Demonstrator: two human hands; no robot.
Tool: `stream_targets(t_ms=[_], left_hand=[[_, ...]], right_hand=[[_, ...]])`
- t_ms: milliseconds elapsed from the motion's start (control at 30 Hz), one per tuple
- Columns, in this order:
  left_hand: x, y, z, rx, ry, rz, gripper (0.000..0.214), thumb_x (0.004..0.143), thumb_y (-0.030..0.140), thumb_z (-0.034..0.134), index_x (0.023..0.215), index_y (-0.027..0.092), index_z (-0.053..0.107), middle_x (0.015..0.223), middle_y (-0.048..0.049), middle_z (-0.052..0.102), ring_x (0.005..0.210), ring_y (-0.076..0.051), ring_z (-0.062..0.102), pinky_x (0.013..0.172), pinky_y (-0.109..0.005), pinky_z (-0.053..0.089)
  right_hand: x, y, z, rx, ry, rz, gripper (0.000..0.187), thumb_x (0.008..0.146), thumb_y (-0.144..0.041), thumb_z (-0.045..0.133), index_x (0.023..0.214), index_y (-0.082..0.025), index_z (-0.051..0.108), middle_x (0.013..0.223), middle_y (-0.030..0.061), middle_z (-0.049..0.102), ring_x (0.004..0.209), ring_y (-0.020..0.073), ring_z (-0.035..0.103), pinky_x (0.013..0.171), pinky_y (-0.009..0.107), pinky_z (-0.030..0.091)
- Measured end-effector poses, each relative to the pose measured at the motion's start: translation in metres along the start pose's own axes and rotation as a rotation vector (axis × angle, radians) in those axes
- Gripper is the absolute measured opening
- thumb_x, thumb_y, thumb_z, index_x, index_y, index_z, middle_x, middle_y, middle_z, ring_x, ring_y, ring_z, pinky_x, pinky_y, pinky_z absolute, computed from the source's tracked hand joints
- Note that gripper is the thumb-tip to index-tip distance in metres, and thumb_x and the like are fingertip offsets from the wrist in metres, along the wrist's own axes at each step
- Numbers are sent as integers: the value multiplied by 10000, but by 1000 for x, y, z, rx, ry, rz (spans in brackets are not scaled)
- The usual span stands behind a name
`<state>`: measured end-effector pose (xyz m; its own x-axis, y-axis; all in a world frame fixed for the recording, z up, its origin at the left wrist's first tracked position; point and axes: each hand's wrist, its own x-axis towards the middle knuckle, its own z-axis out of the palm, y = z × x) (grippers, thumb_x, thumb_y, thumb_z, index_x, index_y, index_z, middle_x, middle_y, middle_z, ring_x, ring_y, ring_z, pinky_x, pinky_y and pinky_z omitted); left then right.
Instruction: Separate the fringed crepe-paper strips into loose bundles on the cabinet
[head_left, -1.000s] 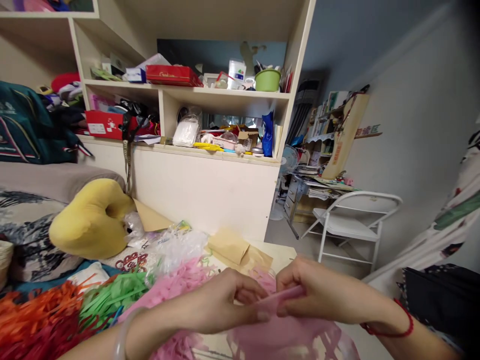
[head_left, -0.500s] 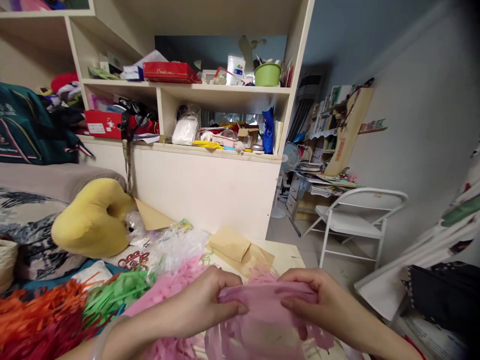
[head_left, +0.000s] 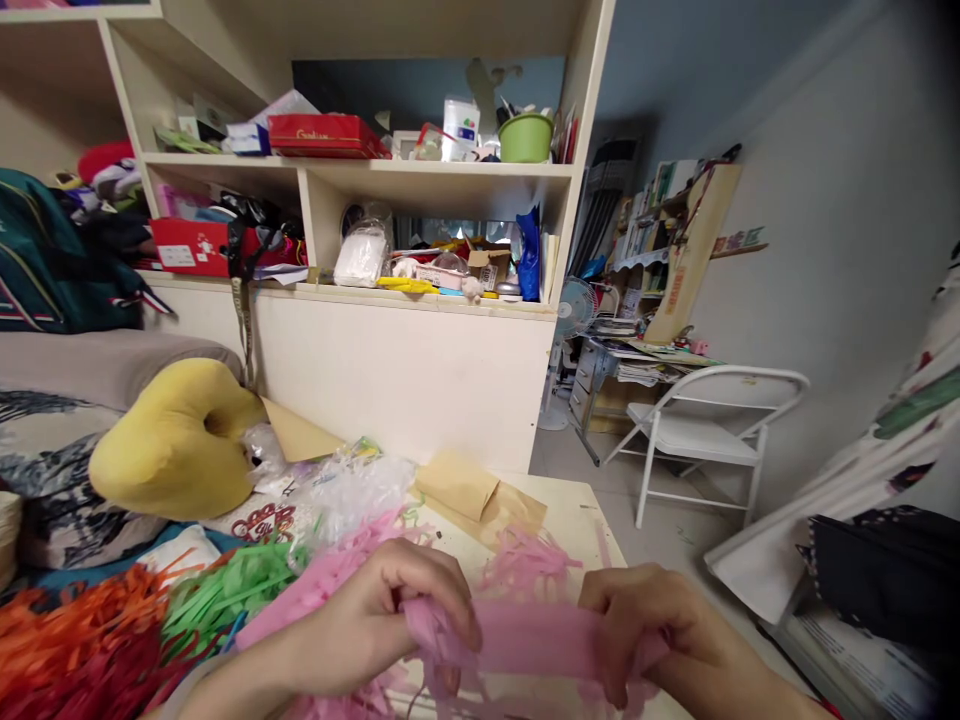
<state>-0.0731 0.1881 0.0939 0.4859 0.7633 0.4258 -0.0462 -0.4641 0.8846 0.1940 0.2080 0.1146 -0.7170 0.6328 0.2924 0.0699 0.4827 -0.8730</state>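
At the far left a teal backpack (head_left: 56,255) leans above a grey sofa arm (head_left: 120,360), with orange fringed strips (head_left: 90,625) and dark red strips (head_left: 105,685) heaped low in the foreground. A yellow U-shaped neck pillow (head_left: 161,445) lies behind them, and green strips (head_left: 225,595) sit just to the right of the orange ones. Next comes crumpled clear plastic (head_left: 360,490), with a heap of pink fringe (head_left: 337,560) in front of it, partly hidden by the left forearm. The left hand (head_left: 412,605) grips one end of a pink fringed sheet (head_left: 536,635), its fingers curled over the front; where its thumb presses cannot be told. The sheet stretches as a band between the two hands, above a cream tabletop (head_left: 592,500), loose strips hanging below. Beyond it lie folded brown paper (head_left: 465,490) and a small pile of pink strips (head_left: 529,560). The right hand (head_left: 645,635) clasps the other end with bent fingers, its thumb hidden. Farther right stand a white folding chair (head_left: 701,435) and, near the edge, black fabric (head_left: 885,575).
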Motion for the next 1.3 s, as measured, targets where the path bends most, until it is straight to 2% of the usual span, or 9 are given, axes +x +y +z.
stream_targets(t_ms=[267, 433, 567, 633, 733, 867, 1067, 1200, 1300], left_hand=[[-2, 2, -3, -14, -55, -43, 289, 826, 375, 584, 812, 117, 714, 796, -85, 673, 751, -193, 608, 706, -284, 462], [3, 0, 10, 195, 145, -255, 285, 661, 205, 737, 925, 168, 637, 868, -16, 628, 846, -174, 564, 736, -240, 444], [10, 0, 16, 204, 70, -369, 145, 756, 227, 654, 857, 130, 693, 777, -26, 658, 700, -149, 590, 620, -220, 458], [13, -1, 17, 214, 97, -362, 143, 770, 246, 641, 798, 115, 691, 724, -30, 664, 635, -145, 598, 564, -214, 458], [15, -3, 21, 303, 130, -294, 135, 792, 233, 614, 802, 121, 689, 730, -41, 693, 661, -160, 634, 591, -220, 480], [9, 0, 17, 446, 115, -269, 184, 840, 239, 549, 822, 138, 702, 733, -47, 713, 665, -172, 652, 633, -246, 497], [2, 18, 1, 769, -24, -222, 606, 688, 320, 743, 1263, 234, 569, 1236, -101, 634, 1087, -295, 584, 911, -376, 445], [10, 13, 10, 635, -160, -213, 210, 876, 262, 532, 941, 172, 710, 828, -55, 733, 714, -172, 654, 664, -231, 474], [12, 7, 14, 462, -158, -279, 339, 925, 220, 432, 750, 131, 709, 667, -41, 703, 597, -127, 625, 556, -182, 440]], right_hand=[[0, -7, 5, -316, 7, -40, 136, 755, -87, 581, 739, -148, 701, 719, 44, 636, 649, 130, 574, 596, 224, 420], [1, -11, 11, -485, -27, 29, 247, 858, -205, 547, 674, -135, 695, 671, 58, 627, 616, 132, 565, 557, 223, 398], [0, -15, 5, -485, -68, 66, 215, 857, -186, 550, 697, -163, 691, 729, 41, 633, 652, 126, 574, 587, 211, 419], [2, -19, 2, -481, -55, 130, 69, 800, -180, 633, 777, -193, 697, 802, 25, 659, 723, 138, 596, 632, 206, 434], [12, -21, 3, -535, 33, 219, 295, 649, -187, 774, 917, -212, 653, 871, 1, 693, 775, 162, 603, 645, 209, 426], [26, -11, 11, -549, 6, 267, 44, 782, -218, 645, 772, -178, 660, 661, -11, 673, 596, 126, 578, 553, 199, 382], [33, -7, 15, -607, 8, 237, 145, 777, -103, 556, 711, -161, 673, 589, -8, 654, 525, 103, 563, 505, 180, 357], [31, -9, 19, -601, -31, 199, 182, 801, -117, 550, 774, -170, 722, 587, 0, 657, 523, 107, 563, 498, 179, 377], [24, -3, 19, -483, 20, 181, 203, 847, -212, 548, 874, -174, 745, 621, 27, 681, 539, 119, 596, 527, 188, 439]])
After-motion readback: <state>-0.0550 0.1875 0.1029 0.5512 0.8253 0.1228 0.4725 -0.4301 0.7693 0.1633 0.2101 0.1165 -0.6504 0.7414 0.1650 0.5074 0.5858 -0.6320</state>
